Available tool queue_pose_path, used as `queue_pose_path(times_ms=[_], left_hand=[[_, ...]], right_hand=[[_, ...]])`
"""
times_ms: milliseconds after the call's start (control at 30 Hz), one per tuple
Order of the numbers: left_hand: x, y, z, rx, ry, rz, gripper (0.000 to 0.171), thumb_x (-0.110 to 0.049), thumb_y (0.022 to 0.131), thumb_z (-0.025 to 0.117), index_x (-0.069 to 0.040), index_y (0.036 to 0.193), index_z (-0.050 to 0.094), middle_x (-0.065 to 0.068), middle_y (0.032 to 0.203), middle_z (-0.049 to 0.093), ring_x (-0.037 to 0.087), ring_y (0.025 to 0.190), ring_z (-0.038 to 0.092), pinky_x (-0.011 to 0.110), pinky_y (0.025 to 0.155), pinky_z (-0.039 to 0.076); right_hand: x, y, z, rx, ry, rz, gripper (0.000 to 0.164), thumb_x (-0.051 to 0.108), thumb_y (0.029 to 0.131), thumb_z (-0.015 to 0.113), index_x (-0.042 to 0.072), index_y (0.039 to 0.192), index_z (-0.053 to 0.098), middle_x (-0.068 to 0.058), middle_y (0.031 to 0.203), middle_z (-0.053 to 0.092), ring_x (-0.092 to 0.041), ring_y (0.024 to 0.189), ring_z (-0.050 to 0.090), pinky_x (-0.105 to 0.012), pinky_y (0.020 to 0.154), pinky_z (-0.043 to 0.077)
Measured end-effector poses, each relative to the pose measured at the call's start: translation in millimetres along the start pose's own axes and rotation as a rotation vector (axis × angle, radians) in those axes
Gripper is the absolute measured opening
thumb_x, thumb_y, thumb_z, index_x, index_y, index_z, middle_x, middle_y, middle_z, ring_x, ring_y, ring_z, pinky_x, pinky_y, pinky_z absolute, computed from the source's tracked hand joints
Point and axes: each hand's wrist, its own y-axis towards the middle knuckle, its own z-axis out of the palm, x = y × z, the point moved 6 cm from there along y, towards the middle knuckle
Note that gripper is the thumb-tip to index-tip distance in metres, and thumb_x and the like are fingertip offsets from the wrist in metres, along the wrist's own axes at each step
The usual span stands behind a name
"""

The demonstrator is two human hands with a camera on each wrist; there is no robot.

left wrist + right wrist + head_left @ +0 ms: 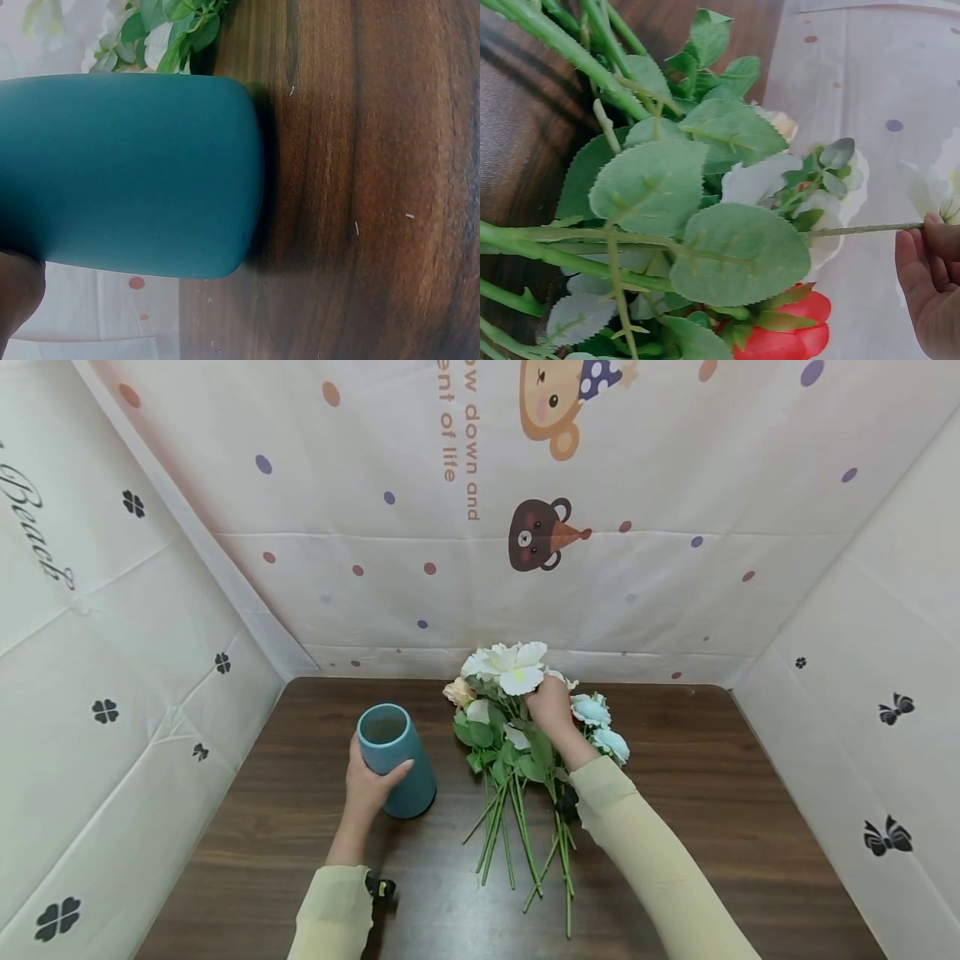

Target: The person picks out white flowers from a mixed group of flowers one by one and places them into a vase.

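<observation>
My left hand (367,783) grips a teal vase (410,768), which stands on the table with its round mouth facing up. In the left wrist view the vase (135,176) fills much of the picture, and only part of the hand (18,294) shows beside it. My right hand (552,708) is at the flower heads of a bunch lying to the right of the vase. Its thumb and fingers pinch the thin stem (866,229) of a white flower (519,670), just below the bloom. Green leaves (739,255) and a red flower (791,330) lie near that stem.
Pale blue flowers (592,710) and a peach flower (459,692) lie in the bunch. Long green stems (491,835) spread toward the front of the brown wooden table (262,827). A printed cloth (360,527) hangs behind, with white cloth on both sides.
</observation>
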Motion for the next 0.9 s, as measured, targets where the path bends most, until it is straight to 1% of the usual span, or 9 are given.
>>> queue_pose_path(times_ms=[67,200,333,533,600,667,733,833,900], left_hand=[[0.5,0.3,-0.2,0.002,0.006,-0.004,0.099,-0.011,0.079,0.080,-0.003,0.160,0.024,0.026,0.153,0.043,0.044,0.137,0.044,0.068,0.115,0.031],[-0.4,0.3,-0.4,0.012,0.009,-0.012,0.099,-0.012,0.080,0.080,-0.004,0.160,0.022,0.026,0.153,0.043,0.044,0.137,0.044,0.069,0.115,0.031],[-0.7,-0.7,-0.1,0.015,0.007,-0.018,0.099,-0.012,0.080,0.080,-0.005,0.160,0.023,0.026,0.153,0.043,0.044,0.137,0.044,0.069,0.114,0.032],[-0.5,-1.5,0.6,0.019,0.012,-0.028,0.098,-0.013,0.081,0.080,-0.005,0.160,0.023,0.025,0.153,0.044,0.044,0.137,0.044,0.069,0.114,0.033],[-1.0,-1.3,0.5,0.018,0.014,-0.027,0.098,-0.013,0.081,0.080,-0.005,0.160,0.023,0.025,0.153,0.044,0.044,0.136,0.045,0.069,0.114,0.033],[-1.2,-1.0,0.4,0.018,0.015,-0.023,0.098,-0.013,0.081,0.080,-0.005,0.160,0.023,0.025,0.152,0.044,0.044,0.136,0.045,0.069,0.113,0.033],[-1.1,-0.7,0.2,0.014,0.013,-0.021,0.098,-0.012,0.080,0.080,-0.005,0.160,0.023,0.026,0.152,0.044,0.044,0.136,0.045,0.069,0.113,0.033],[-0.3,-0.2,0.5,0.014,0.011,-0.019,0.098,-0.012,0.080,0.080,-0.005,0.160,0.023,0.026,0.152,0.044,0.044,0.136,0.045,0.069,0.113,0.033],[0.1,0.0,0.6,0.014,0.010,-0.021,0.098,-0.012,0.080,0.080,-0.005,0.160,0.023,0.026,0.152,0.044,0.044,0.137,0.045,0.069,0.113,0.033]], right_hand=[[3.4,0.2,-2.2,-0.027,0.019,-0.019,0.015,0.004,0.097,0.062,-0.004,0.087,0.070,-0.006,0.052,0.046,-0.012,0.047,0.034,-0.028,0.054,0.033],[8.6,-0.8,-5.9,-0.068,0.035,-0.046,0.015,0.004,0.096,0.063,-0.006,0.098,0.074,-0.018,0.062,0.061,-0.011,0.049,0.039,-0.027,0.054,0.036],[13.6,-4.1,-9.8,-0.071,0.054,-0.060,0.016,0.005,0.097,0.062,-0.007,0.098,0.073,-0.023,0.062,0.060,-0.010,0.046,0.038,-0.026,0.050,0.034],[19.5,-10.0,-19.6,-0.084,0.179,-0.043,0.019,0.004,0.098,0.062,-0.008,0.110,0.071,-0.021,0.063,0.061,-0.009,0.044,0.038,-0.026,0.049,0.035],[22.9,-10.9,-23.4,-0.098,0.195,-0.050,0.017,0.004,0.099,0.061,-0.008,0.106,0.070,-0.017,0.059,0.058,-0.009,0.044,0.036,-0.027,0.050,0.034],[27.9,-12.0,-27.3,-0.112,0.202,-0.065,0.016,0.006,0.100,0.059,-0.007,0.102,0.069,-0.018,0.059,0.055,-0.009,0.044,0.034,-0.028,0.050,0.033],[32.8,-14.0,-31.8,-0.130,0.221,-0.069,0.017,0.006,0.100,0.059,-0.008,0.102,0.069,-0.023,0.066,0.060,-0.008,0.047,0.037,-0.026,0.053,0.035],[38.1,-18.5,-38.8,-0.157,0.284,-0.051,0.019,0.004,0.098,0.060,-0.009,0.108,0.070,-0.031,0.090,0.070,-0.004,0.058,0.045,-0.022,0.062,0.040],[41.4,-21.8,-43.4,-0.177,0.319,-0.046,0.021,0.000,0.097,0.059,-0.010,0.112,0.070,-0.032,0.101,0.072,-0.004,0.064,0.046,-0.019,0.066,0.041]])
